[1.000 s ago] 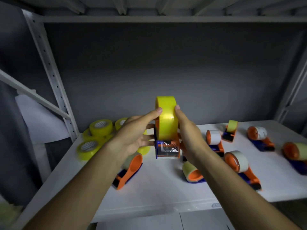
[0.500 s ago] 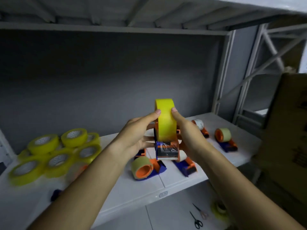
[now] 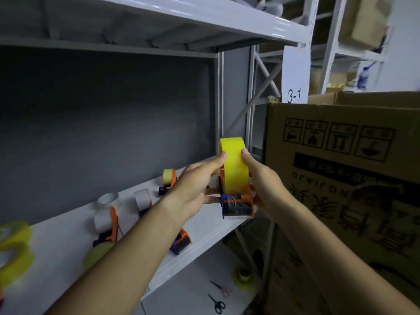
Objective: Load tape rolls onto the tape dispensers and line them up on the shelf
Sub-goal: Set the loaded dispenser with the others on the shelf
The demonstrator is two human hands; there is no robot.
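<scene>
Both hands hold an orange and blue tape dispenser (image 3: 237, 206) in the air, near the right end of the white shelf (image 3: 68, 242). A yellow tape roll (image 3: 234, 164) sits upright on it. My left hand (image 3: 195, 189) grips the dispenser's left side, thumb on the roll. My right hand (image 3: 263, 180) grips the right side, thumb on the roll too. Loaded dispensers stand on the shelf: one with white tape (image 3: 105, 220), another white one (image 3: 143, 200), one with yellow tape (image 3: 168, 180). Loose yellow rolls (image 3: 13, 246) lie at the far left.
A large cardboard box (image 3: 345, 178) stands close on the right, beside the shelf's upright post (image 3: 219, 98). Another dispenser (image 3: 181, 241) lies under my left forearm. On the floor below are two pairs of scissors (image 3: 218, 298) and a yellow roll (image 3: 243, 277).
The view has swung to the right: the shelf's right end and the cardboard box have come into sight. Both hands keep the same hold on the loaded dispenser.
</scene>
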